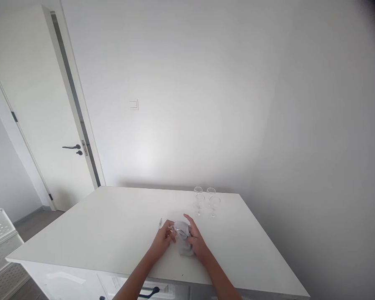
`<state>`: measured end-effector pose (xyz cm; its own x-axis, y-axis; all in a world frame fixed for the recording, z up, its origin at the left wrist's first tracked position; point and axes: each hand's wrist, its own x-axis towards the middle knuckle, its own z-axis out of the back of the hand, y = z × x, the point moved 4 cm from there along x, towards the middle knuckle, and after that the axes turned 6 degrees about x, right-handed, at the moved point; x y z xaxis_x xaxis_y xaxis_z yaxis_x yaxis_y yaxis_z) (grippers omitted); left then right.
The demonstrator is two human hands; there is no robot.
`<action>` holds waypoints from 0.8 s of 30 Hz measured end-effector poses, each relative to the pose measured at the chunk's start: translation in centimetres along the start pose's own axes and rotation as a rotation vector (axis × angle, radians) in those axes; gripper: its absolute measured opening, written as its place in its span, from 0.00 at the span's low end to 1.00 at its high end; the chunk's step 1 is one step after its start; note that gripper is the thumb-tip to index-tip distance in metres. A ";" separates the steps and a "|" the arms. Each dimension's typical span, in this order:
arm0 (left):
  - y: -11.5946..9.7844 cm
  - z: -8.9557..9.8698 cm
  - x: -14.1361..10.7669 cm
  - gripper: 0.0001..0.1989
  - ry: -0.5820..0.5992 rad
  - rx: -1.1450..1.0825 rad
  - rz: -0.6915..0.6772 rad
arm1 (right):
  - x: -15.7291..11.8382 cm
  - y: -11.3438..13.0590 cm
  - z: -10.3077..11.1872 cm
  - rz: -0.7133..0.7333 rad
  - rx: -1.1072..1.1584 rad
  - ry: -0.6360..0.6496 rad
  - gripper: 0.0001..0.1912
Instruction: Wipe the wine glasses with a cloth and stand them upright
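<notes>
My left hand [163, 239] is closed around a small clear stemmed glass [160, 223], whose foot shows past my fingers on the left. The glass lies tilted sideways, its bowl toward the grey cloth [185, 246]. With fingers bent and thumb against the fabric, my right hand [197, 242] grips that cloth. Fabric covers much of the bowl, so I cannot tell how far it reaches inside. Both hands are close together above the near part of the white tabletop [118, 233]. Several clear stemmed glasses [215, 201] stand upright in a group beyond my right hand.
A white wall rises behind the tabletop, with a light switch [134, 104] on it. To the left is a white door [40, 96] with a dark handle. White perforated baskets [3, 246] stand at the lower left. A drawer handle [150, 292] shows below the front edge.
</notes>
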<state>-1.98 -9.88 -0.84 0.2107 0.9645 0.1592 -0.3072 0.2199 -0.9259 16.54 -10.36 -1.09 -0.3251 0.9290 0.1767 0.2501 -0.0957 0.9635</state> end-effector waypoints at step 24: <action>-0.6 0.8 -0.6 0.18 -0.150 0.248 -0.172 | -0.2 1.1 2.0 0.302 -0.360 -0.357 0.27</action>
<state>-2.67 -10.45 -0.09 0.1463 0.9167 0.3718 -0.4994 0.3928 -0.7722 18.72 -9.96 -0.48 0.0557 0.8985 0.4355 -0.0615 -0.4322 0.8997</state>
